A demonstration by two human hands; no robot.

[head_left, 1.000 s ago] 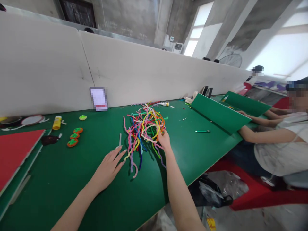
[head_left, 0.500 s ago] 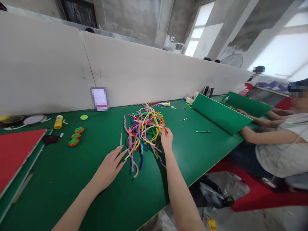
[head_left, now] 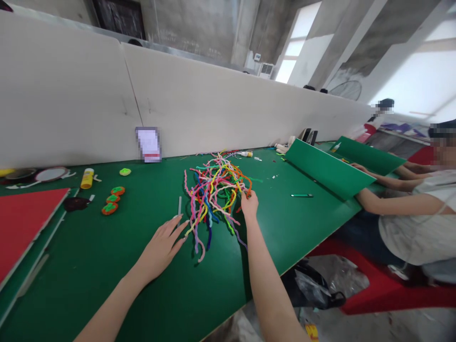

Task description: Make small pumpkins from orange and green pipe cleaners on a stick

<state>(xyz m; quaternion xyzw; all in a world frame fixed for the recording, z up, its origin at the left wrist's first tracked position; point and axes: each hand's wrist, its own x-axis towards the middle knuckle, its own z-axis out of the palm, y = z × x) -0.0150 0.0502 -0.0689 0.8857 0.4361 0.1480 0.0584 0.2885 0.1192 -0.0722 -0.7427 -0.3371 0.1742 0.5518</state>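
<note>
A tangled pile of many-coloured pipe cleaners (head_left: 210,190) lies on the green table (head_left: 178,299). At the pile's right edge my right hand (head_left: 250,204) is closed in a pinch on an orange pipe cleaner (head_left: 250,182), which curves up and back into the tangle. The fingertips are partly hidden. My left hand (head_left: 164,244) rests on the tabletop, fingers spread, close to the pile's lower left ends. Just beyond its fingers lies a thin pale strip (head_left: 179,205).
Left: orange-and-green coiled pieces (head_left: 113,199), a yellow glue stick (head_left: 87,178), a red board (head_left: 28,228). A phone (head_left: 148,145) leans on the white partition (head_left: 213,114). Right: a utility knife (head_left: 301,195), a propped green board (head_left: 327,168) and a co-worker's arms (head_left: 399,202).
My right hand has shifted slightly right, drawing the orange pipe cleaner outward from the pile. A green pipe cleaner now sticks out at the right side. My left hand stays put.
</note>
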